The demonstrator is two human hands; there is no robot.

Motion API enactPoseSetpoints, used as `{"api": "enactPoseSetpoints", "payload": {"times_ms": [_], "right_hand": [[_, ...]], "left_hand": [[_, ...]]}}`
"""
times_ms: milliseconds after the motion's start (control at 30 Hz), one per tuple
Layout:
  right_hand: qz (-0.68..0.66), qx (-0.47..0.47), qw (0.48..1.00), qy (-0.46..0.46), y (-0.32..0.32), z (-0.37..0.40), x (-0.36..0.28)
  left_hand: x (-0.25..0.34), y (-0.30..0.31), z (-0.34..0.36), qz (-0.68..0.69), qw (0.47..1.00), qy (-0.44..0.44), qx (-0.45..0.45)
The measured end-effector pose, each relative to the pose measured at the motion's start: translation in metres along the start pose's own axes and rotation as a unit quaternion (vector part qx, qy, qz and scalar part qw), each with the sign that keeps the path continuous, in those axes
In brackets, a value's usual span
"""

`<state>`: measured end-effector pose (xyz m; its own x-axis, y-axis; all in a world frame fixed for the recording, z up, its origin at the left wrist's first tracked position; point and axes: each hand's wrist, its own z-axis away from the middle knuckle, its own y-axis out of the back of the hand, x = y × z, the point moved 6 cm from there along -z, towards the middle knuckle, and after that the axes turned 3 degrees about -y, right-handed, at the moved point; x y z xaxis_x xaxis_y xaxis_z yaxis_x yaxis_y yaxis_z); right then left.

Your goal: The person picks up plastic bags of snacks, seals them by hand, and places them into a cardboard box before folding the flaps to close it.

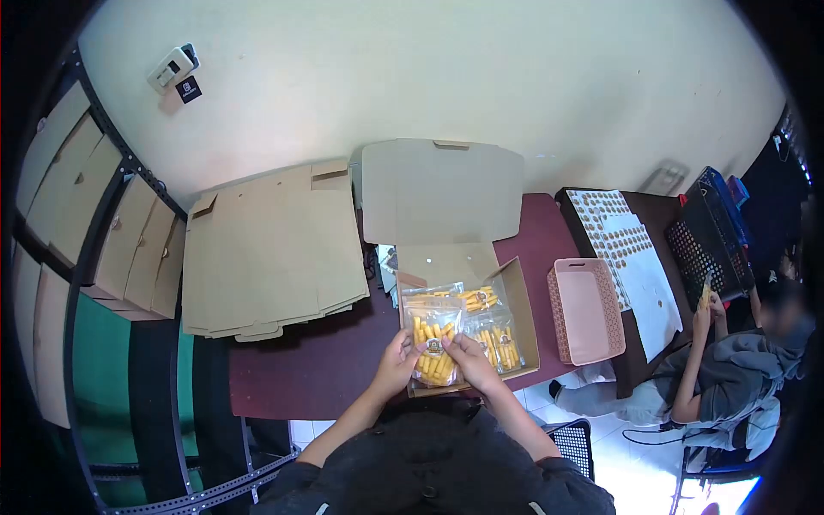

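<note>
The maroon counter point(300, 382) bears a stack of flattened cardboard point(275, 257) on the left and, right of it, an open cardboard box point(530, 330). A pink basket point(590, 313) sits at the right end. The dark counter point(657, 219) bears overlapping printed sheets point(608, 236) beside a black crate point(705, 249).

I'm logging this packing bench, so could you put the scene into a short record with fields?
Left hand: grips one side of a clear bag of yellow sticks
Right hand: grips the bag's other side
Below the bag: open carton with similar bags inside
Left on table: stacked flat cardboard
Right on table: pink basket
Farther right: printed sheets, black crate
Co-worker: seated far right, holding something too small to identify
</note>
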<state>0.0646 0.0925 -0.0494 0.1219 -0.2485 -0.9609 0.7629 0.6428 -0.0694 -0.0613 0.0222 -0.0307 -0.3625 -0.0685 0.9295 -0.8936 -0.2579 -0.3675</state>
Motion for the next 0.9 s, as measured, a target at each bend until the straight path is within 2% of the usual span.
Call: {"api": "enactPoseSetpoints", "payload": {"times_ms": [100, 200, 233, 467, 567, 633, 733, 800, 867, 900], "right_hand": [[-0.004, 0.029, 0.999, 0.013, 0.001, -0.001, 0.000], [-0.031, 0.038, 0.998, 0.037, -0.012, 0.014, -0.037], [0.089, 0.008, 0.995, 0.040, -0.011, 0.014, -0.038], [0.049, 0.019, 0.998, 0.024, -0.005, 0.007, -0.010], [0.075, -0.012, 0.997, 0.005, 0.000, 0.004, 0.000], [0.011, -0.057, 0.998, -0.031, -0.007, 0.012, -0.016], [-0.008, -0.081, 0.997, -0.012, -0.007, 0.009, -0.008], [0.002, -0.091, 0.995, -0.037, -0.007, 0.012, -0.009], [-0.011, -0.014, 0.999, 0.049, -0.005, 0.014, -0.028], [-0.010, -0.014, 0.999, 0.049, -0.012, 0.017, -0.036]], "left_hand": [[-0.003, -0.001, -0.001, 0.018, 1.000, -0.002, -0.003], [0.009, -0.011, 0.003, -0.005, 1.000, -0.015, -0.027], [0.013, -0.016, 0.005, -0.037, 0.998, -0.017, -0.052], [0.003, -0.008, 0.004, -0.036, 0.998, -0.016, -0.050], [0.010, -0.010, 0.007, -0.009, 0.999, -0.006, -0.053], [0.017, -0.013, 0.008, -0.024, 0.997, -0.019, -0.065], [0.016, -0.013, 0.009, -0.030, 0.997, -0.008, -0.076], [0.009, -0.012, 0.007, -0.018, 0.996, -0.022, -0.081], [0.004, -0.007, 0.005, -0.017, 0.998, -0.022, -0.048], [0.006, -0.010, 0.006, -0.016, 0.999, -0.022, -0.047]]}}
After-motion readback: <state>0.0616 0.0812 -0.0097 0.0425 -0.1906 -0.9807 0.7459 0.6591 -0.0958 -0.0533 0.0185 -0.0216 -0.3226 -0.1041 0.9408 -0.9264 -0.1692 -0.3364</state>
